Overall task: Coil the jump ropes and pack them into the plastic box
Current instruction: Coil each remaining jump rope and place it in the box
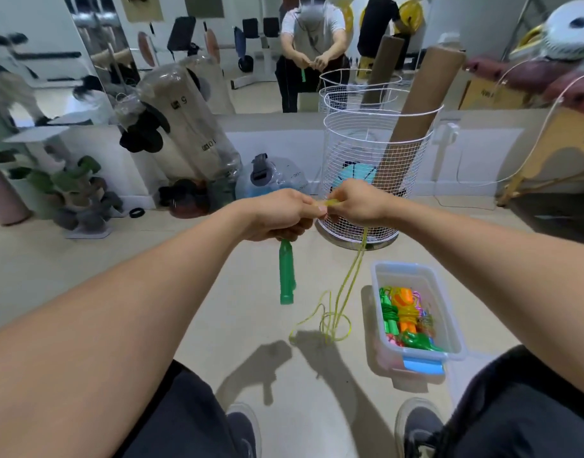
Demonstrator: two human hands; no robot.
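**Rope held up over the floor, box waiting below**

A wide mirror runs along the far wall, and the person shows in it, both hands raised at the chest. Below it stretches the pale floor. A white wire basket stands ahead with a brown cardboard tube leaning in it. To the left a tall bundle wrapped in clear plastic leans on the wall, with a rack of dumbbells farther left.

The plastic box sits on the floor by the right foot, lid off, a blue latch on its near end. Coiled ropes in green, orange and pink already lie inside.

Both arms reach forward and the hands meet in front of the basket. The left hand has its grip curled tight round the top of the green handles, which hang straight down below the fist. The right hand pinches the yellow rope just beside the left thumb. From there two strands drop to the floor and end in a loose tangle of loops just left of the box, not touching it.

Two dark shoes show at the bottom edge.
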